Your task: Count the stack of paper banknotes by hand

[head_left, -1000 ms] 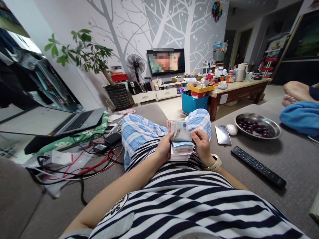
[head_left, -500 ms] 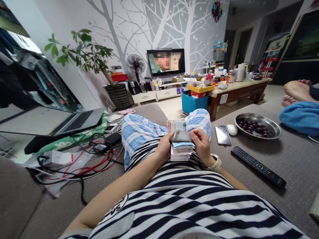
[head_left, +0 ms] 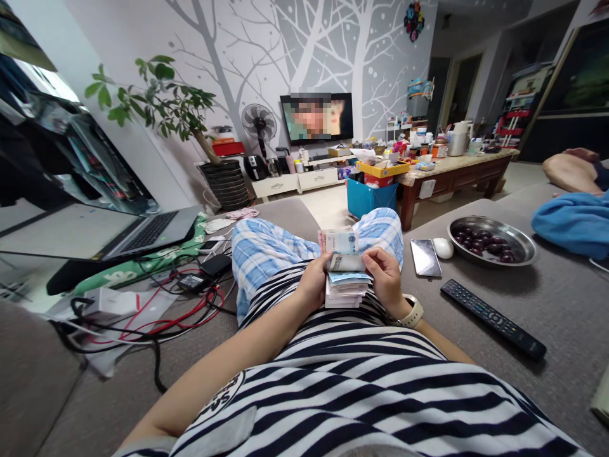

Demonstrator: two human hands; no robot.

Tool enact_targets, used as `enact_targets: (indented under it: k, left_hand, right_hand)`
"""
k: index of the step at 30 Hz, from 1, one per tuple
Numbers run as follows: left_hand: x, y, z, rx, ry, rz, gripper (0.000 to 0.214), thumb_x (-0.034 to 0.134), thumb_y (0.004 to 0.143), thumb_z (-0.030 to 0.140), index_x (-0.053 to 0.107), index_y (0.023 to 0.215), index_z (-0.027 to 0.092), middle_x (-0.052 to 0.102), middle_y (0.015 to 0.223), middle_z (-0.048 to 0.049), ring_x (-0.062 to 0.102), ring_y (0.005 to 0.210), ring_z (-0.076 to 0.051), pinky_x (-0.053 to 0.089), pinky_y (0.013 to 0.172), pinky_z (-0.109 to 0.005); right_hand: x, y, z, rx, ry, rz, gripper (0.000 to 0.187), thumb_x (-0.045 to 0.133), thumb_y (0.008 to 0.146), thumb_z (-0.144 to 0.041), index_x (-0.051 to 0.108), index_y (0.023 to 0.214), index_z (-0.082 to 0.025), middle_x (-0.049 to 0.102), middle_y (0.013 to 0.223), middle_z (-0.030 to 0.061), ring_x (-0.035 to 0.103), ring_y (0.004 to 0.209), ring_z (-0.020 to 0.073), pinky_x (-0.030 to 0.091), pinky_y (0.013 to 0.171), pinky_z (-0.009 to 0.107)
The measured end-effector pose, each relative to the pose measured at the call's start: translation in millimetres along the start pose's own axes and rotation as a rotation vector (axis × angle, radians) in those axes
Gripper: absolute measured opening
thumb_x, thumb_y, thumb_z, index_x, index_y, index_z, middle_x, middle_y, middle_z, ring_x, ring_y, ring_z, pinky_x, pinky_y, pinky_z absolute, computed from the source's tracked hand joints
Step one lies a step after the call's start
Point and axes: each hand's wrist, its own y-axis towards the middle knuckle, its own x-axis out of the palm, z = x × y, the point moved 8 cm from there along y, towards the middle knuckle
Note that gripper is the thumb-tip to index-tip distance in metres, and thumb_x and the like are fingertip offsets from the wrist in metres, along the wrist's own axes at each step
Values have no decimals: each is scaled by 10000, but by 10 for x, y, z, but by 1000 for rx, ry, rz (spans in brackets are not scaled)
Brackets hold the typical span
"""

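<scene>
A thick stack of banknotes (head_left: 343, 279) stands over my lap, above my striped shirt and plaid trousers. My left hand (head_left: 314, 282) grips the stack's left side, its thumb pressed on the notes. My right hand (head_left: 387, 279), with a pale watch at the wrist, pinches the top note, which is folded down toward me. The upper part of the stack shows a pinkish and blue note face.
A remote (head_left: 492, 319), a phone (head_left: 425, 257), a white mouse (head_left: 443, 247) and a metal bowl of dark fruit (head_left: 492, 240) lie on the sofa at right. Another person's foot and a blue cloth (head_left: 571, 222) are far right. A laptop (head_left: 143, 235) and tangled cables (head_left: 157, 311) sit at left.
The top note has bent further down under my right fingers. The other person's foot at far right has shifted back. My arms have hardly moved.
</scene>
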Motion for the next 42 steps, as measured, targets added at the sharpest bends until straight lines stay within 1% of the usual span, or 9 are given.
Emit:
enact_targets:
  k: [6,11,15,19,25,28,33,39,42]
  left_hand:
    - [11,-7,-10,-32,-10,-12,328,666,860,246,748,1131,79,825,955,-136,785,983,-322,612,955,-458]
    - [-10,42,-37,-5,-30,-32,334,644,861,246,745,1122,65,822,985,-155,785,990,-330,617,946,-471]
    - [-22,50,-46,5,-10,-49,337,692,833,264,752,1105,75,821,1005,-161,782,991,-339,618,941,-474]
    - [-26,22,-11,24,31,-44,281,728,792,272,768,1010,98,820,945,-146,781,952,-329,618,911,-461]
    - [-43,-26,48,47,127,-15,156,799,708,285,729,722,147,736,665,-48,701,660,-214,579,717,-330]
    - [-44,-25,43,50,132,-26,178,824,656,270,687,658,156,707,632,-34,664,625,-192,542,676,-307]
    - [-61,2,11,43,120,-41,166,828,649,236,706,719,148,716,667,-33,677,663,-194,548,745,-321]
    - [-48,4,1,40,103,-70,244,815,666,194,762,891,117,794,845,-84,742,798,-227,567,843,-332]
    - [-63,-2,4,43,102,-52,204,800,700,185,767,890,117,795,815,-79,742,756,-214,578,837,-325]
  right_hand:
    - [-3,-3,15,7,2,-8,359,680,886,-527,644,701,-220,503,567,-34,436,538,136,356,514,284]
    - [84,-17,24,32,82,-110,461,603,955,-554,661,651,-212,627,573,12,436,496,129,352,494,288]
    - [104,-24,84,85,71,-124,405,723,878,-552,650,669,-214,650,577,10,489,505,134,384,512,283]
    - [24,-4,175,115,27,-33,376,815,801,-516,613,691,-219,586,565,-28,480,523,130,371,516,273]
    - [-58,34,255,139,9,52,432,744,840,-575,563,663,-224,525,577,-42,460,555,130,384,547,280]
    - [-66,41,235,144,-34,60,449,714,849,-588,543,643,-228,516,565,-43,455,542,129,389,546,283]
    - [-58,45,162,111,-80,50,427,686,867,-539,530,616,-230,520,550,-38,457,543,134,400,553,287]
    - [-57,40,198,125,-48,48,398,702,856,-534,557,653,-224,509,554,-44,436,537,131,377,537,281]
    - [-54,33,213,132,-28,44,394,710,857,-528,554,663,-222,496,564,-50,423,534,125,360,534,281]
